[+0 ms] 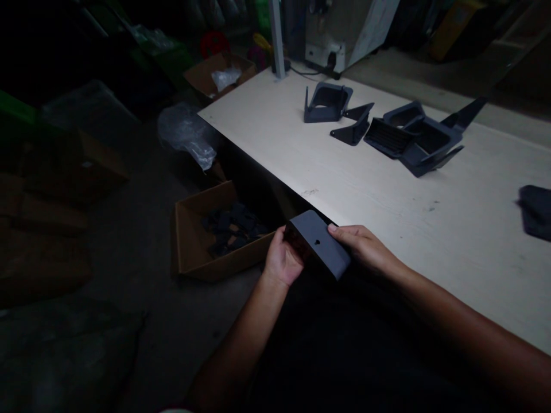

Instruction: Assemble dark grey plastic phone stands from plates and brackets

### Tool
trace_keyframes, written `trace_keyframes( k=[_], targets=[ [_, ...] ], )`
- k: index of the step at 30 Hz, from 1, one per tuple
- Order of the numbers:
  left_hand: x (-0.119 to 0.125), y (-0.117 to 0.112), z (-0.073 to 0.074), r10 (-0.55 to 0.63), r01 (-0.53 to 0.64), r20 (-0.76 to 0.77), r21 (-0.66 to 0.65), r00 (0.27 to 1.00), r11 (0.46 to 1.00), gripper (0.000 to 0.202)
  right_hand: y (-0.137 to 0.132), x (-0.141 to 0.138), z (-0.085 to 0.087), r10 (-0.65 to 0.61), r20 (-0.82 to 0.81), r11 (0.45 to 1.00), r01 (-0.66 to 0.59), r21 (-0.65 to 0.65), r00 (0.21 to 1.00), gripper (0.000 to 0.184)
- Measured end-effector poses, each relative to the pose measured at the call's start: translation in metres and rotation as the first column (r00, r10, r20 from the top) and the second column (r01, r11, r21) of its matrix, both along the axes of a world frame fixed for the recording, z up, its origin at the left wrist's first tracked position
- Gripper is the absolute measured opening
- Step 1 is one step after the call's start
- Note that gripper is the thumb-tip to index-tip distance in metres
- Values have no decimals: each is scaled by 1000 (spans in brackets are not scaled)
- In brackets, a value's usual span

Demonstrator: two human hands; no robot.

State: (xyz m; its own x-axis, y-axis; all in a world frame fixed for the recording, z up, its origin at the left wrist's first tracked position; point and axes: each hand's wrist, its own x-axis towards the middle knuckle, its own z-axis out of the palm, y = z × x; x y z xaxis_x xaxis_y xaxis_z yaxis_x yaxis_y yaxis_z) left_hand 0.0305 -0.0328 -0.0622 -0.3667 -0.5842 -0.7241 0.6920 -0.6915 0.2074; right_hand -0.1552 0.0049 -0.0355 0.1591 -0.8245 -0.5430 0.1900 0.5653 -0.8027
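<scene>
Both my hands hold one dark grey plastic part [321, 245], a box-like piece with a small hole in its top face, just off the near edge of the pale table [387, 189]. My left hand [282, 261] grips its left end with the fingers curled under it. My right hand [361, 245] closes over its right end, thumb along the top edge.
Several more dark plastic parts [413, 137] lie on the table, with another [536, 211] at the right edge. On the dim floor to the left, an open cardboard box [189, 252] holds small dark pieces. Plastic bags [187, 132] and other boxes [219, 71] stand beyond.
</scene>
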Motion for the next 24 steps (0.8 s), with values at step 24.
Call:
trace_keyframes(
  k=[24],
  targets=[
    [87, -1, -82, 440, -485, 273, 125, 856, 866, 34, -28, -73, -40, -453, -415, 859, 263, -439, 789, 38]
  ],
)
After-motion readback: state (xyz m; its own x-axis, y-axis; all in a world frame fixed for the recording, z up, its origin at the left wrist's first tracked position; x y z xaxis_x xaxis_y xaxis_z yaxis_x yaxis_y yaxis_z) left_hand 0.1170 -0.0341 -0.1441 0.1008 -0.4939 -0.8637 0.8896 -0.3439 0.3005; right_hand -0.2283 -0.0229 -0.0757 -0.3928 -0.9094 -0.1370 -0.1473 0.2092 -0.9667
